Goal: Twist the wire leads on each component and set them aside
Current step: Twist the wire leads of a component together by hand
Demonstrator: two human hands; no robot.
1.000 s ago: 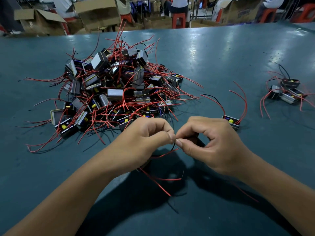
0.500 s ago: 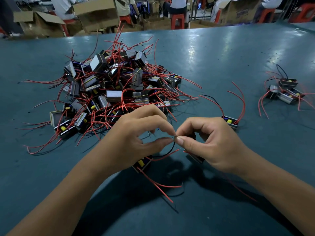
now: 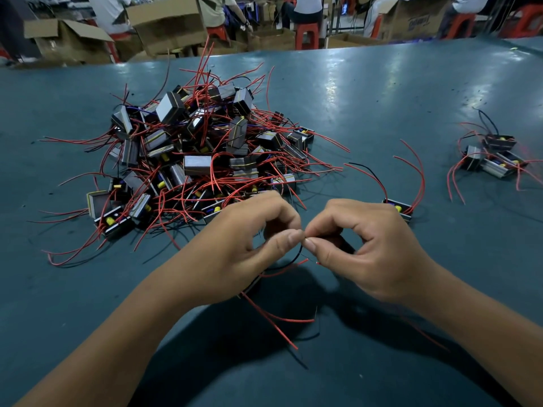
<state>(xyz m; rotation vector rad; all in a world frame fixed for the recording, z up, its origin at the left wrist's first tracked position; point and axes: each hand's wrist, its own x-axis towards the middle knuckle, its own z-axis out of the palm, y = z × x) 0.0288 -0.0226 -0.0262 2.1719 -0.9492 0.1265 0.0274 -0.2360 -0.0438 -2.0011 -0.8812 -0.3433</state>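
My left hand (image 3: 244,248) and my right hand (image 3: 367,248) meet thumb to thumb over the teal table (image 3: 367,92). Both pinch the thin bare wire ends of one component between thumb and forefinger. That component is mostly hidden under my left palm; its red leads (image 3: 273,318) and a black lead (image 3: 289,261) trail out below. A big pile of small transformer-like components (image 3: 194,154) with red leads lies behind my left hand. One single component (image 3: 398,207) sits just beyond my right hand.
A small group of components (image 3: 493,157) with red and black leads lies at the right side of the table. Cardboard boxes (image 3: 164,24), red stools (image 3: 307,35) and seated people stand beyond the table's far edge.
My fingertips have stayed pinched together on the wire ends while my left fingers shifted. The component's yellow-capped body, seen briefly under my left hand, is hidden again.
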